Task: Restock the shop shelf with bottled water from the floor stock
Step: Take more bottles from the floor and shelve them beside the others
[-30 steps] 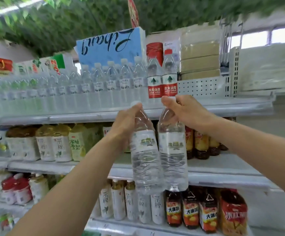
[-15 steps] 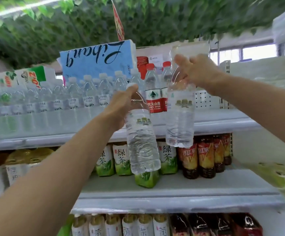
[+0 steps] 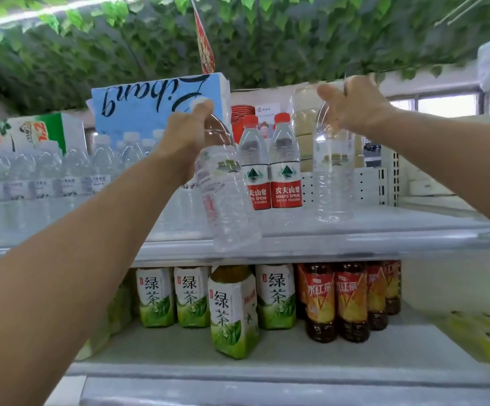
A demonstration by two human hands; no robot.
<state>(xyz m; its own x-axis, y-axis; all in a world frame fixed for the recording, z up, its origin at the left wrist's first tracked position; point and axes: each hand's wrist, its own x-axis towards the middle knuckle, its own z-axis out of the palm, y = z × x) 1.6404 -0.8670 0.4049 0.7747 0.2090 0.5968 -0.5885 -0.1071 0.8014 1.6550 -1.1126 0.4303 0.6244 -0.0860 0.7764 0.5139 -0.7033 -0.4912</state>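
Risen to the white metal shelf (image 3: 384, 230), the right hand (image 3: 355, 104) grips a clear plastic water bottle (image 3: 333, 183) right of the red-labelled bottles (image 3: 284, 174); the tilted twin bottle (image 3: 227, 206) in the left hand (image 3: 185, 133) (gripped at its neck) could topple them.

**op:** left bottle (image 3: 226, 194) and right bottle (image 3: 333, 183) are both clear, with pale labels and a greenish mark.

**reply:** yep. The pair (image 3: 284, 168) between the left hand (image 3: 185, 133) and right hand (image 3: 355, 104) has red caps, white-over-red labels and a green triangle. Cartons (image 3: 232, 312) below are white fading into leafy green. Tea bottles (image 3: 349, 300) under the right hand are dark brown with red-orange labels. Box (image 3: 155, 106) behind the left hand is blue with dark script.
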